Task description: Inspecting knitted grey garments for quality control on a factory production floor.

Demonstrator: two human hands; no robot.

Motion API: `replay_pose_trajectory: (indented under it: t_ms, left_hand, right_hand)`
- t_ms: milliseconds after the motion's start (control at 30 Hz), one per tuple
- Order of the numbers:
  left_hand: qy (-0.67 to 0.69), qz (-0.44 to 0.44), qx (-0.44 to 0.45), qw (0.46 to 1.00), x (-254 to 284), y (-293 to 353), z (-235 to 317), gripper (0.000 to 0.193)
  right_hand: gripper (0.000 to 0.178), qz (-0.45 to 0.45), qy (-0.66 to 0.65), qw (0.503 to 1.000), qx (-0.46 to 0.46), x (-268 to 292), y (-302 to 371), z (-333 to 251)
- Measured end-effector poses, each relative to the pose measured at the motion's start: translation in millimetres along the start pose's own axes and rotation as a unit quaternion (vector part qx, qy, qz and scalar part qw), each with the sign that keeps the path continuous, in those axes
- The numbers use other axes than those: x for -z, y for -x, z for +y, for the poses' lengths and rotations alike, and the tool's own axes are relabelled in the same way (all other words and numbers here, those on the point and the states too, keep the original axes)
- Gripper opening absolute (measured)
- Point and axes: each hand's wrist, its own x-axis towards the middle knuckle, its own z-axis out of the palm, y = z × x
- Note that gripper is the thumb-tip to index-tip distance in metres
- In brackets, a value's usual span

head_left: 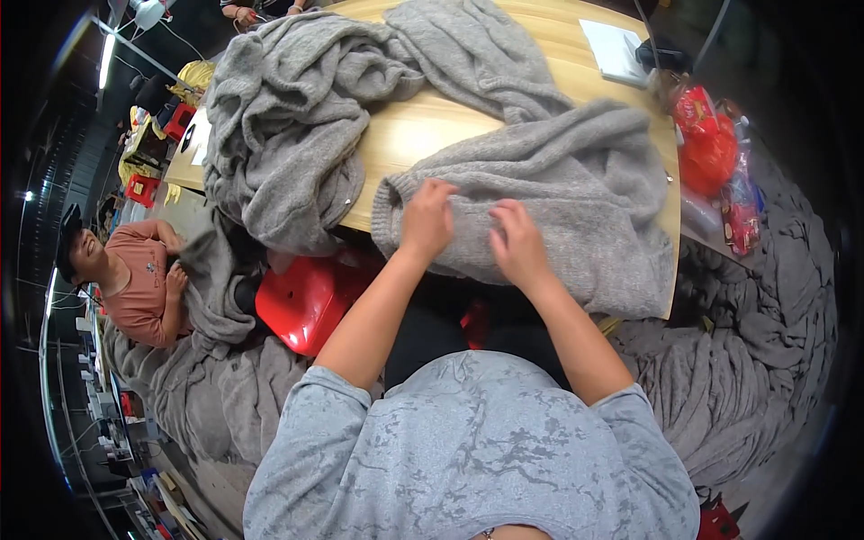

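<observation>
A grey knit sweater is spread on the near right of the table, its ribbed edge facing left. My left hand rests over the sweater beside that ribbed edge, fingers bent and close together; whatever they may pinch is too small to make out. To its right, my right hand is over the same sweater, fingers loosely curved and apart, with nothing visible in them. A gap separates the two hands.
A heap of grey knitwear covers the table's left side, with another grey knit piece behind. White paper lies far right near red plastic bags. A red stool stands left; a seated co-worker handles grey cloth.
</observation>
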Motion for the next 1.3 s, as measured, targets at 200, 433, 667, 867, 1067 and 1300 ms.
replay_pose_trajectory:
  t_ms: [200,433,667,867,1067,1300]
  left_hand:
    - [0.079,-0.131,0.054,0.987,-12,15,3,0.022]
    - [0.157,-0.192,0.104,0.963,2,26,8,0.014]
    - [0.127,-0.169,0.087,0.974,-15,21,-5,0.011]
    - [0.378,-0.267,0.325,0.825,-22,16,-8,0.011]
    - [0.278,-0.371,0.235,0.854,-15,10,-9,0.020]
    - [0.136,-0.198,-0.056,0.969,1,39,-1,0.016]
  right_hand:
    - [0.023,0.005,0.032,0.998,-0.053,-31,-6,3]
    - [0.016,0.027,-0.040,0.996,-0.077,-34,13,9]
    - [0.014,-0.039,-0.073,0.989,-0.119,-29,2,15]
    - [0.015,-0.073,-0.096,0.982,-0.142,-24,-4,15]
    - [0.012,-0.049,-0.053,0.995,-0.073,-25,2,16]
    - [0.008,-0.013,-0.025,1.000,-0.003,-13,21,13]
